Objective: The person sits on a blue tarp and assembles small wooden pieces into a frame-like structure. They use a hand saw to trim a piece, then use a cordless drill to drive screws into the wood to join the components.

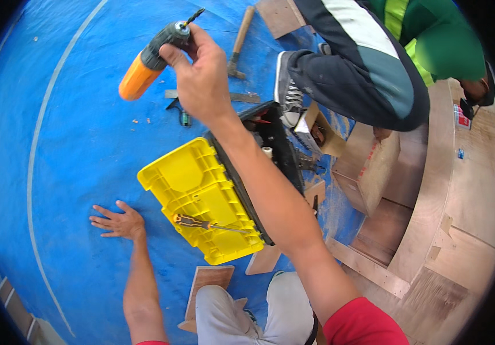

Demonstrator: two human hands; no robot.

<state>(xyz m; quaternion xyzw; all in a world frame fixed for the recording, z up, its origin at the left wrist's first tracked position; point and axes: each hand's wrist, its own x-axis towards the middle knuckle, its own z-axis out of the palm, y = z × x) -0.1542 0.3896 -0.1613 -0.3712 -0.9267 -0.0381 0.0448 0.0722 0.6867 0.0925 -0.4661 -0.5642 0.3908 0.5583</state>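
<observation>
My right hand [204,80] is closed around a power drill [139,75] with an orange body, a black front end and a dark twist bit pointing up and away. It is held above the blue tarp. My left hand [120,222] lies on the tarp with its fingers spread, holding nothing. Between my arms the toolbox's yellow lid [187,167] is folded open, and a screwdriver [193,222] with a yellow and black handle rests on it. The toolbox's black body [282,144] is partly hidden under my right forearm; tools are inside.
A hammer [242,43] and a combination square [185,119] lie on the tarp [92,144]. A cardboard box [331,138] stands beside the toolbox. At right, a kneeling co-worker [368,86] has a hand at a wooden box [357,167]. Boards [206,282] lie near my knees.
</observation>
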